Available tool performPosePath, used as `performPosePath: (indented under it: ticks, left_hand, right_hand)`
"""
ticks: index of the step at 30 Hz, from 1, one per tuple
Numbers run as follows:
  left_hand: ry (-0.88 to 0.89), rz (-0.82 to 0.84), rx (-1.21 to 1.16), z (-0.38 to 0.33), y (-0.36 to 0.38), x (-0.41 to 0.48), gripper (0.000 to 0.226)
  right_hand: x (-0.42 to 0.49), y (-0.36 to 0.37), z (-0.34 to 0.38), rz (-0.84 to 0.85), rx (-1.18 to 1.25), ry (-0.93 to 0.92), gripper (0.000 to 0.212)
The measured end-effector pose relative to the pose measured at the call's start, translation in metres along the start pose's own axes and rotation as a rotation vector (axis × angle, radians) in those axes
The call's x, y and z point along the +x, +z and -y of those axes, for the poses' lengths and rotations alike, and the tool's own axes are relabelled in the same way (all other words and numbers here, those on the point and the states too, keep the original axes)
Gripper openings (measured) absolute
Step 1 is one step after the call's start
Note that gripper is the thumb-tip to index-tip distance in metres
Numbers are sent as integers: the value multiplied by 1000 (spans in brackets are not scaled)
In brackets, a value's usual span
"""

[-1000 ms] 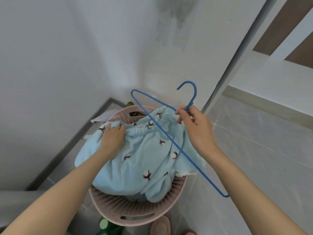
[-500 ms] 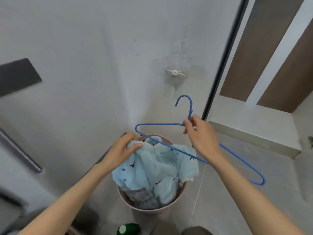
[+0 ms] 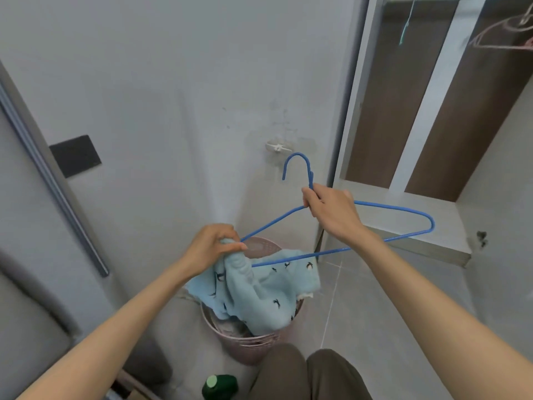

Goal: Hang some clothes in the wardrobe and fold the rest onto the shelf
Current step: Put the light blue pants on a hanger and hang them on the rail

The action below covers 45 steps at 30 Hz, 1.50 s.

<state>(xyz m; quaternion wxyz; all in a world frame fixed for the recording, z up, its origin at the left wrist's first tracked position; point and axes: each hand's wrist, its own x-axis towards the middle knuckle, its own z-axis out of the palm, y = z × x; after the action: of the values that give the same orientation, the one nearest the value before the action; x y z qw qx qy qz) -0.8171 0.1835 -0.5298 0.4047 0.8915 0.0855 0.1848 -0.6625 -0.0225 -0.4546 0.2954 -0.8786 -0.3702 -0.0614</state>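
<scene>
While light blue garment (image 3: 259, 293) hangs half out of pink basket (image 3: 251, 352), left hand (image 3: 213, 246) bunches its top edge in curled fingers. Right hand (image 3: 331, 212) grips blue wire hanger (image 3: 311, 176) at neck, hook up, just above. Open wardrobe (image 3: 372, 116) at right.

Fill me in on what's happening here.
A person stands over a pink basket of laundry. The left hand grips a light blue garment by its top edge, and the garment hangs half out of the basket. The right hand holds a blue hanger by the neck, just below the hook. The garment is not yet on the hanger. The wardrobe stands open on the right.
</scene>
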Motion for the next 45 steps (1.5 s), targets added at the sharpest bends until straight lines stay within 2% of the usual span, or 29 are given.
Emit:
performPosePath:
  ticks: [4, 7, 9, 12, 14, 16, 19, 22, 24, 26, 28, 31, 34, 36, 41, 45]
  left_hand:
    - [-14, -7, -69, -21, 4, 0, 30]
    - [24, -99, -137, -40, 7, 4, 45]
    - [61, -145, -167, -53, 15, 5, 43]
    - [106, -144, -177, -64, 38, 0, 43]
    - [201, -141, -3, -61, 46, -6, 26]
    - [298, -132, 167, -54, 45, -6, 32]
    - [271, -146, 318, -52, 34, -1, 36]
    - [198, -206, 280, -67, 18, 6, 37]
    - [155, -262, 299, -74, 9, 15, 48]
    - [131, -296, 426, -78, 4, 25, 55]
    - [134, -297, 514, -79, 2, 33, 50]
    - [216, -263, 572, -78, -3, 39, 35]
    - [332, -285, 725, -77, -5, 41, 48]
    - [386, -325, 763, -78, -4, 39, 49]
    - [437, -393, 659, -79, -5, 32, 45]
    - [299, -457, 431, -86, -4, 28, 24]
  right_hand:
    - [-10, -1, 8, 90, 158, 22, 36]
    - [-24, 6, 11, 247, 341, 83, 32]
    - [-35, 16, 11, 322, 454, 135, 30]
    - [-48, 27, 1, 159, 585, 234, 29]
    - [-53, 26, -8, 30, 694, 301, 30]
    - [-56, 21, -13, -37, 823, 342, 31]
    - [-57, 8, -15, -114, 967, 363, 34]
    - [-55, -4, -18, -170, 1035, 360, 33]
    - [-54, -7, -20, -180, 1059, 345, 32]
    - [-55, -9, -19, -180, 1065, 330, 33]
    - [-56, -11, -18, -175, 1056, 323, 32]
    - [-59, -14, -20, -179, 1037, 323, 33]
    - [-59, -15, -24, -209, 1021, 349, 34]
    - [-57, -15, -28, -239, 998, 367, 35]
    - [-51, -15, -32, -291, 860, 342, 39]
    - [-50, -18, -26, -346, 720, 251, 40]
